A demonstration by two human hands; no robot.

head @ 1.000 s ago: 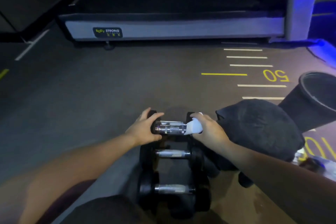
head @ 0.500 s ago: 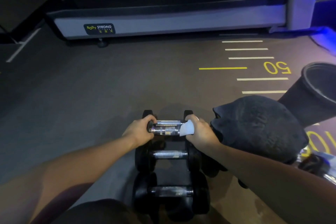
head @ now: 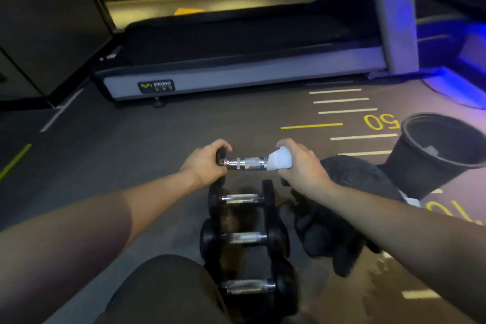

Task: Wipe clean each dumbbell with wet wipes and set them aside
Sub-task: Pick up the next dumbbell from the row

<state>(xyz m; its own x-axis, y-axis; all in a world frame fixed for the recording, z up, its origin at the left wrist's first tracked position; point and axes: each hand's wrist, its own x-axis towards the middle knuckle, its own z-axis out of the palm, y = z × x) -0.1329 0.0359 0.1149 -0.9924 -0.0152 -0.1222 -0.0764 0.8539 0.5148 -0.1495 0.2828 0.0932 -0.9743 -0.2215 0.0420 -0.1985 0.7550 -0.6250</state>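
Observation:
A dumbbell [head: 243,163] with a chrome handle and black heads is lifted above the floor, lying left to right. My left hand [head: 206,162] grips its left head. My right hand [head: 302,166] holds a white wet wipe [head: 280,159] wrapped round the handle's right end and covers the right head. Below it three more black dumbbells lie in a row on the floor: the far one [head: 240,198], the middle one [head: 244,238] and the near one [head: 247,285].
A treadmill [head: 236,76] stands across the back. At right a black bin [head: 436,152] leans tilted, holding something white, with a dark cloth heap [head: 352,192] beside the dumbbells. Floor markings with "50" run at right. My knee [head: 163,294] is at the bottom.
Both hands have raised the dumbbell off the row. The wipe now sits at the handle's right end. The camera has tilted up, showing more of the treadmill.

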